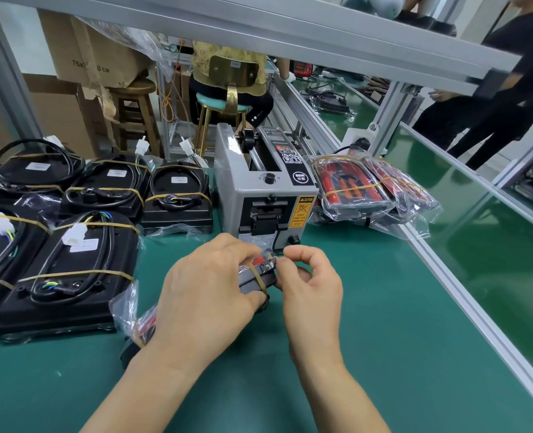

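Note:
A black and red lamp unit [259,271] in a clear plastic bag lies on the green mat, with a yellow rubber band round it. My left hand [205,295] lies over it and grips its top, hiding most of its body. My right hand [308,282] pinches the bag's end at the unit's right side, thumb and forefinger together. The bag's loose tail [127,310] sticks out at the left under my left wrist. Just behind my hands stands a grey automatic tape dispenser [265,189] with its outlet facing me.
Several black units with coiled cables and rubber bands [71,254] fill the left of the bench. Bagged red units [362,189] are piled right of the dispenser. An aluminium rail [465,295] borders the mat on the right. People sit and stand beyond the bench.

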Tool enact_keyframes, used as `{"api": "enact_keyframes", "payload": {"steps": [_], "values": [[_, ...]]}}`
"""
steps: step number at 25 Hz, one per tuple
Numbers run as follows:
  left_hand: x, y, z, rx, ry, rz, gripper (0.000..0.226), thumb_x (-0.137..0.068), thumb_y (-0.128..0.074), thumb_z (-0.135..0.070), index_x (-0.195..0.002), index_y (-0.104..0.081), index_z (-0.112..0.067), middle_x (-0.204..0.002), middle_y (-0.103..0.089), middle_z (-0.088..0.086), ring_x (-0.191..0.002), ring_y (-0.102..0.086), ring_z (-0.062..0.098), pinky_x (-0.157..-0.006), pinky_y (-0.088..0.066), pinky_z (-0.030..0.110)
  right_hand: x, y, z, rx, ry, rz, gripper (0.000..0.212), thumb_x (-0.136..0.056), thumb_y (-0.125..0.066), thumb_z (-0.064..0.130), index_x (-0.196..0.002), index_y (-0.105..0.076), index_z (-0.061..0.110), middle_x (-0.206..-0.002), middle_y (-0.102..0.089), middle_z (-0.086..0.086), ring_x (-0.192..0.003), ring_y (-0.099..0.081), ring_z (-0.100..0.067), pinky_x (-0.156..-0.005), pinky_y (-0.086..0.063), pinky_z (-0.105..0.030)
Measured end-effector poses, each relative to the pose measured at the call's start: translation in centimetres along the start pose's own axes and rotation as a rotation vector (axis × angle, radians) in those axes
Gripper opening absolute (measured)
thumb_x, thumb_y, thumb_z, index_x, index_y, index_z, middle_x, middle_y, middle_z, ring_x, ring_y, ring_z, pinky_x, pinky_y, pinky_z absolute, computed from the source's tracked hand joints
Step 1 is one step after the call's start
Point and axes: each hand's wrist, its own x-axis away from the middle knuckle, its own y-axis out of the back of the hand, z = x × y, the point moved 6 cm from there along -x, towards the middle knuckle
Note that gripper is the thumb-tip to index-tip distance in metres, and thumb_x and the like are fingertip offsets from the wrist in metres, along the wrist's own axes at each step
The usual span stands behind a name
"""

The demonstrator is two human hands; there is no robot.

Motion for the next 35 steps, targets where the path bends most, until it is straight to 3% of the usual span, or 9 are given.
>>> {"api": "enact_keyframes", "payload": {"steps": [2, 7, 16, 19, 22, 26, 29, 32, 35], "values": [[0.0, 0.0, 0.0, -0.002, 0.002, 0.000, 0.042, -0.060, -0.082, -0.029, -0.099, -0.069, -0.035, -0.098, -0.062, -0.018, -0.088, -0.060, 0.013, -0.074, -0.047, 0.030, 0.0, 0.0, -0.3, -0.049, -0.026, 0.018, 0.015, -0.086, -0.062, 0.008, -0.086, -0.064, 0.022, -0.076, -0.068, 0.008, -0.074, -0.062, -0.015, -0.080, -0.055, -0.042], [0.0, 0.1, 0.0, 0.020, -0.001, -0.008, 0.038, -0.063, -0.080, -0.030, -0.099, -0.070, -0.035, -0.097, -0.062, -0.019, -0.088, -0.060, 0.011, -0.073, -0.047, 0.030, 0.3, -0.7, -0.1, -0.063, 0.051, 0.123, 0.012, -0.084, -0.071, 0.012, -0.087, -0.065, 0.021, -0.092, -0.066, -0.006, -0.076, -0.061, -0.002, -0.065, -0.048, -0.014], [-0.2, 0.1, 0.3, 0.001, -0.003, -0.009, 0.044, -0.061, -0.083, -0.028, -0.103, -0.070, -0.032, -0.099, -0.063, -0.018, -0.090, -0.060, 0.014, -0.074, -0.043, 0.026, -0.6, -1.2, -0.9, -0.197, -0.063, 0.128, 0.021, -0.094, -0.052, 0.003, -0.091, -0.063, 0.022, -0.084, -0.064, 0.008, -0.077, -0.059, -0.007, -0.074, -0.048, -0.023], [-0.2, 0.2, 0.3, 0.032, -0.003, -0.025, 0.037, -0.064, -0.080, -0.030, -0.100, -0.069, -0.033, -0.098, -0.063, -0.018, -0.089, -0.061, 0.013, -0.075, -0.045, 0.028, -0.3, -1.6, -0.7, -0.139, -0.018, 0.210, 0.017, -0.089, -0.065, 0.011, -0.097, -0.061, 0.025, -0.086, -0.062, 0.014, -0.080, -0.059, -0.001, -0.073, -0.048, -0.018], [-0.3, 0.2, 0.3, 0.025, -0.001, -0.024, 0.035, -0.068, -0.075, -0.034, -0.102, -0.064, -0.036, -0.100, -0.062, -0.018, -0.092, -0.058, 0.011, -0.076, -0.046, 0.030, -0.4, -1.8, -0.5, -0.133, 0.010, 0.301, 0.033, -0.081, -0.074, 0.005, -0.103, -0.058, 0.024, -0.083, -0.062, 0.022, -0.080, -0.059, 0.006, -0.071, -0.048, -0.012], [-0.3, -0.1, 0.0, -0.013, -0.015, 0.025, 0.041, -0.065, -0.074, -0.035, -0.102, -0.058, -0.039, -0.099, -0.061, -0.018, -0.093, -0.057, 0.011, -0.076, -0.047, 0.031, -1.5, -1.4, -1.0, -0.157, -0.150, 0.449, 0.052, -0.074, -0.079, 0.001, -0.115, -0.056, 0.022, -0.108, -0.061, -0.004, -0.096, -0.061, -0.012, -0.083, -0.052, -0.023], [0.0, 0.3, -0.3, 0.066, -0.052, 0.013, 0.040, -0.060, -0.078, -0.029, -0.097, -0.065, -0.037, -0.092, -0.064, -0.018, -0.085, -0.059, 0.013, -0.076, -0.048, 0.032, -2.0, -0.8, -1.5, -0.117, -0.249, 0.606, 0.071, -0.059, -0.081, 0.012, -0.123, -0.053, 0.028, -0.122, -0.059, -0.001, -0.106, -0.062, -0.011, -0.093, -0.050, -0.028], [-0.2, 1.9, 1.2, 0.269, -0.046, -0.042, 0.044, -0.047, -0.074, -0.039, -0.091, -0.069, -0.037, -0.086, -0.067, -0.023, -0.082, -0.062, 0.003, -0.078, -0.048, 0.019, -2.4, 0.8, -1.6, 0.168, -0.137, 0.647, 0.096, -0.050, -0.081, 0.020, -0.132, -0.039, 0.043, -0.138, -0.047, 0.011, -0.123, -0.046, 0.001, -0.086, -0.042, -0.012], [-0.5, 2.8, 2.6, 0.724, -0.063, -0.090, 0.049, -0.045, -0.079, -0.035, -0.093, -0.072, -0.037, -0.092, -0.072, -0.014, -0.087, -0.067, 0.003, -0.080, -0.049, 0.011, -2.1, 0.9, -0.7, 0.259, -0.009, 0.745, 0.115, -0.050, -0.087, 0.031, -0.142, -0.022, 0.052, -0.145, -0.035, 0.024, -0.134, -0.031, 0.011, -0.095, -0.033, -0.008]]}}
